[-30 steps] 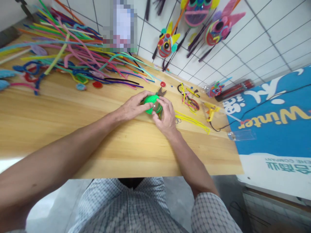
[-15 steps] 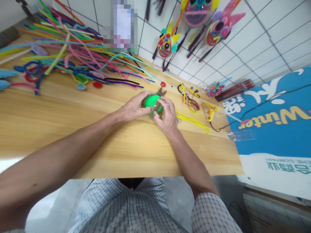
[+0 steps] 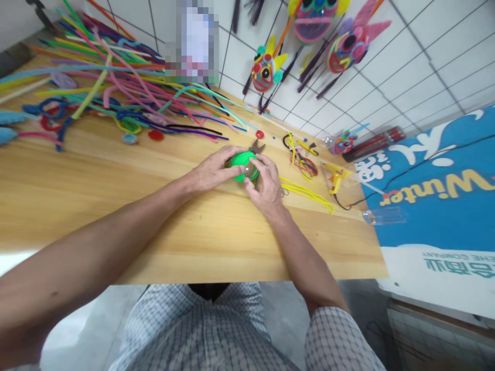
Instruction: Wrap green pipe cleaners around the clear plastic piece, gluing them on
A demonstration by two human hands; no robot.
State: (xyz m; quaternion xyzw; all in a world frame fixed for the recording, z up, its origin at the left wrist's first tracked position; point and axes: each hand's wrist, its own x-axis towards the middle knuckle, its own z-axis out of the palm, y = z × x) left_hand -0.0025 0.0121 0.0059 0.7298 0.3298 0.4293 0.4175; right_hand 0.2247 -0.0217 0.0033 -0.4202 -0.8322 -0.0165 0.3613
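A round form wound with bright green pipe cleaner (image 3: 240,159) sits between my two hands above the wooden table. Its right side shows a shiny, brownish uncovered patch. My left hand (image 3: 216,170) wraps its left side, the thumb laid across the green coils. From the right, my right hand (image 3: 267,185) grips it with thumb and fingertips near the bare patch. Just beyond my fingers lie pliers (image 3: 258,147), jaws showing and handles hidden. Yellow pipe cleaners (image 3: 307,193) stretch out to the right of my right hand.
A large heap of coloured pipe cleaners (image 3: 131,87) covers the back left. A yellow glue gun (image 3: 337,178) with its cord lies right, near a clear plastic bottle (image 3: 384,215). Red discs (image 3: 155,135) rest on the table (image 3: 185,242). Colourful masks (image 3: 266,71) hang on the tiled wall.
My left thumb has shifted slightly up and across the green coils. The wound form and my right hand stay in nearly the same place.
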